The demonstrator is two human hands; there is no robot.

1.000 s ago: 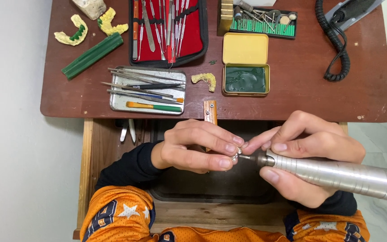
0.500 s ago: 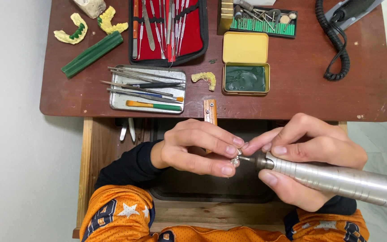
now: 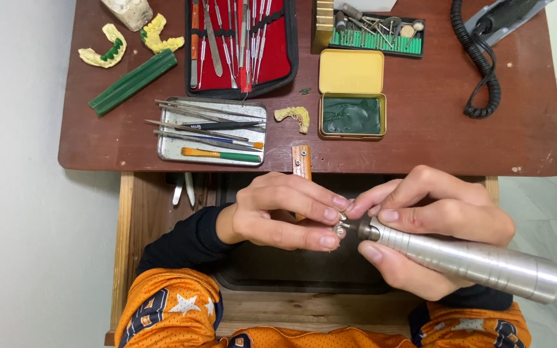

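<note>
My right hand (image 3: 439, 222) grips a silver rotary handpiece (image 3: 478, 264) whose tip points left. My left hand (image 3: 285, 212) pinches a small metallic piece (image 3: 340, 227) between thumb and fingers, right at the handpiece's bur. Both hands meet over an open wooden drawer (image 3: 136, 225) holding a dark tray (image 3: 291, 274), just below the desk's front edge. The small piece is mostly hidden by my fingertips.
On the brown desk (image 3: 433, 129) lie a metal tray of hand tools (image 3: 211, 132), a red-lined instrument case (image 3: 240, 48), a green wax stick (image 3: 133, 82), yellow dental casts (image 3: 101, 55), a small cast (image 3: 293, 118), an open tin of green wax (image 3: 352, 96), a bur rack (image 3: 372, 32) and a coiled cable (image 3: 481, 64).
The handpiece and both hands have shifted only very slightly; the grip on the small piece is the same.
</note>
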